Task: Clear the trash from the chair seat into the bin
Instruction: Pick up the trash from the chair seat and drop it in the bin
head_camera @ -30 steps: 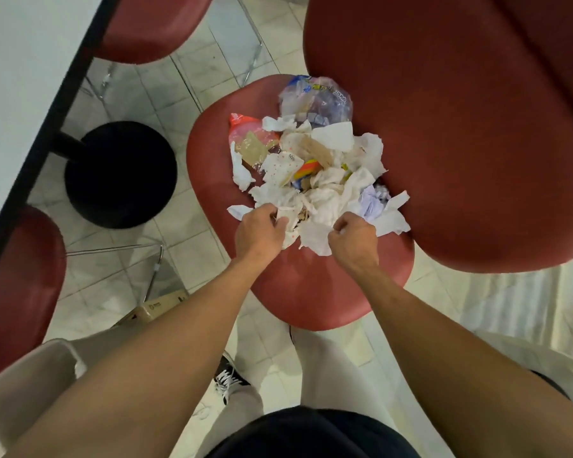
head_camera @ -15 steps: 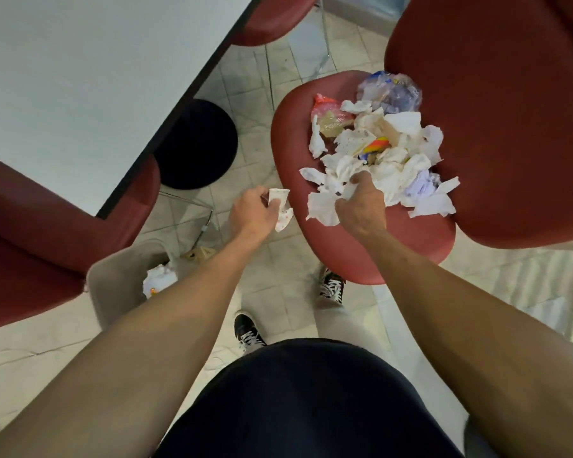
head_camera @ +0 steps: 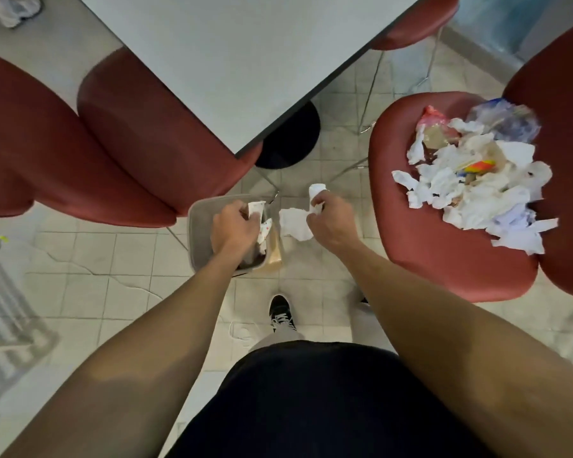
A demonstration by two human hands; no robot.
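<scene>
Head view: left hand [head_camera: 234, 223] over bin [head_camera: 201, 226], centre frame, fingers curled on paper [head_camera: 256, 208]. Right hand [head_camera: 331, 223] pinches tissue [head_camera: 293, 223] beside bin, over floor; I fear early release misses. Trash pile [head_camera: 470, 180] on seat [head_camera: 420, 246], right.

Even, fairly bright indoor light falls from above, leaving a soft sheen on the white table [head_camera: 245, 61] and red chair seat [head_camera: 444, 252], while wide-angle distortion bends the edges, motion blur softens the far trash pile [head_camera: 470, 180], and shadows stay faint.
</scene>
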